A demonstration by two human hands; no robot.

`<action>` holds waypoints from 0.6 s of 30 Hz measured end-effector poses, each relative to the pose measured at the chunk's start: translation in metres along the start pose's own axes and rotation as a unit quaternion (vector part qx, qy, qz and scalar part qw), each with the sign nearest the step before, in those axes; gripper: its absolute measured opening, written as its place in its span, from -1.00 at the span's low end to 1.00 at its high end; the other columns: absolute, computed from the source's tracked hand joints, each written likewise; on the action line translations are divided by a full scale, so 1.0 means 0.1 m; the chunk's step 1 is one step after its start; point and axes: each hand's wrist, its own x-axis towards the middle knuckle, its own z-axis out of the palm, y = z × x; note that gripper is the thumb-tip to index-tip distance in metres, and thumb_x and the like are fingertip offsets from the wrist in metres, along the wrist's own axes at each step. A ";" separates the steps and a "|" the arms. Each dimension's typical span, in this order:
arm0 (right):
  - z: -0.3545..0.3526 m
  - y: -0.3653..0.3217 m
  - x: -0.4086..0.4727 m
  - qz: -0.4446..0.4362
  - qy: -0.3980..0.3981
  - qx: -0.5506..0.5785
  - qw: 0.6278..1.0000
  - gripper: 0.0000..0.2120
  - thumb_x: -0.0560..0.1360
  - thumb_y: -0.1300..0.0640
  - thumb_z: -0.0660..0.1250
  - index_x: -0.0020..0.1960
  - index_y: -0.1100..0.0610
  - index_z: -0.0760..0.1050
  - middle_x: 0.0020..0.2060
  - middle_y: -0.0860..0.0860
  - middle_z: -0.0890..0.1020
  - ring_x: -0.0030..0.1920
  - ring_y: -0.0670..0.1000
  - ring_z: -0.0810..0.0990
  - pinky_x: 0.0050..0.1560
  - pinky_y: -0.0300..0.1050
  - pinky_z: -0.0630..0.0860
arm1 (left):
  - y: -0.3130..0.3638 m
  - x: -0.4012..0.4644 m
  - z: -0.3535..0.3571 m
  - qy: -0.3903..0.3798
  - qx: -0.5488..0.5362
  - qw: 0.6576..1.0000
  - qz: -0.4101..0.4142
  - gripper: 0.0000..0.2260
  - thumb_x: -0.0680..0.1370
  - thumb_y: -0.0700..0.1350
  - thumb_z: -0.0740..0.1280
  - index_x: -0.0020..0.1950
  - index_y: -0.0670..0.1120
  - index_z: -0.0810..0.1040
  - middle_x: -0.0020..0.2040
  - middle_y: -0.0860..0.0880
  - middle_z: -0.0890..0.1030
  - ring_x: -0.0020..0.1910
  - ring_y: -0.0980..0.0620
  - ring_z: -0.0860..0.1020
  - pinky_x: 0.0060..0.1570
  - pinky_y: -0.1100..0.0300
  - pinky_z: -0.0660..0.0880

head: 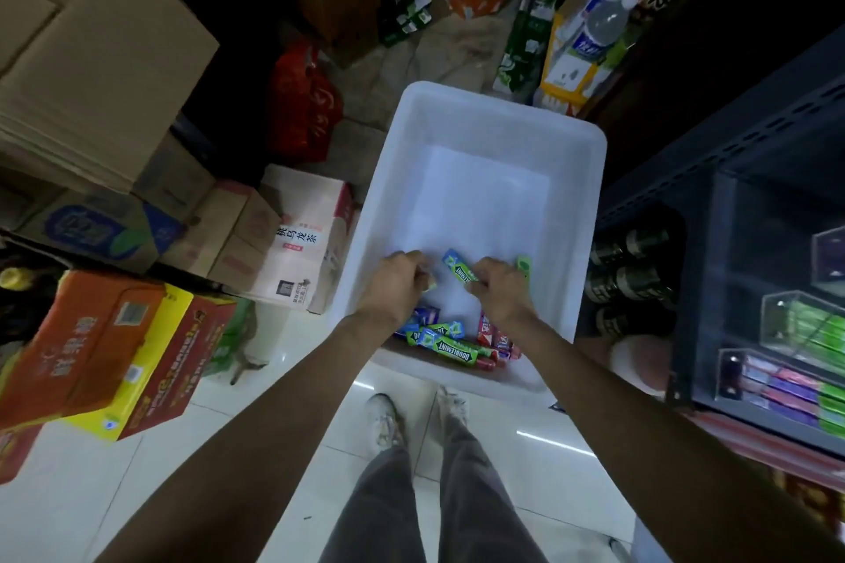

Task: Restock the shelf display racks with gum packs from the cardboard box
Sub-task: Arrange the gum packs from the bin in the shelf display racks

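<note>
Glossy white tile floor [91, 494]; stacked cardboard cartons [91, 59] at 10 o'clock; dark metal shelving [731, 142] at 3 o'clock; dim light.

Translucent smooth plastic tub [590, 178] — glossy-wrapped gum packs [450, 345] inside — on shiny floor tiles [256, 421].

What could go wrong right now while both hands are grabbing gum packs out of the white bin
The right hand pinches a blue and green gum pack by one end only, so it may slip back into the white bin. The left hand curls over small packs that are mostly hidden, and one could drop unnoticed. The acrylic racks sit off to the right, so packs could fall on the way.
</note>
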 end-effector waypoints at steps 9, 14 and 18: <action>-0.70 -0.37 -0.43 0.043 0.027 0.328 0.943 -0.83 0.44 0.32 0.37 -0.20 0.14 0.41 -0.21 0.12 0.62 -0.32 -0.02 0.52 -0.32 -0.21 0.46 | 0.67 -0.06 -0.44 0.045 -0.408 0.906 -0.102 -0.87 0.57 -0.22 0.28 -0.18 -0.10 0.46 -0.13 -0.17 0.61 -0.21 -0.07 0.59 -0.24 0.14 0.58; -1.24 -0.44 -0.79 -0.018 0.060 0.395 0.917 -0.87 0.47 0.36 0.34 -0.14 0.19 0.43 -0.27 0.11 0.61 -0.41 -0.15 0.53 -0.33 -0.24 0.44 | 1.24 -0.22 -0.72 0.023 -0.467 0.883 -0.047 -0.98 0.55 -0.25 0.31 -0.04 -0.15 0.51 -0.14 -0.13 0.59 -0.28 0.02 0.57 -0.33 0.28 0.59; -1.77 -0.28 -1.10 -0.066 0.107 0.405 0.906 -0.85 0.48 0.37 0.33 -0.05 0.17 0.45 -0.31 0.02 0.59 -0.44 -0.23 0.55 -0.35 -0.33 0.48 | 1.85 -0.40 -0.79 -0.017 -0.502 0.864 0.013 -0.77 0.52 -0.34 0.32 0.16 -0.21 0.46 -0.19 -0.12 0.58 -0.29 0.06 0.59 -0.25 0.28 0.60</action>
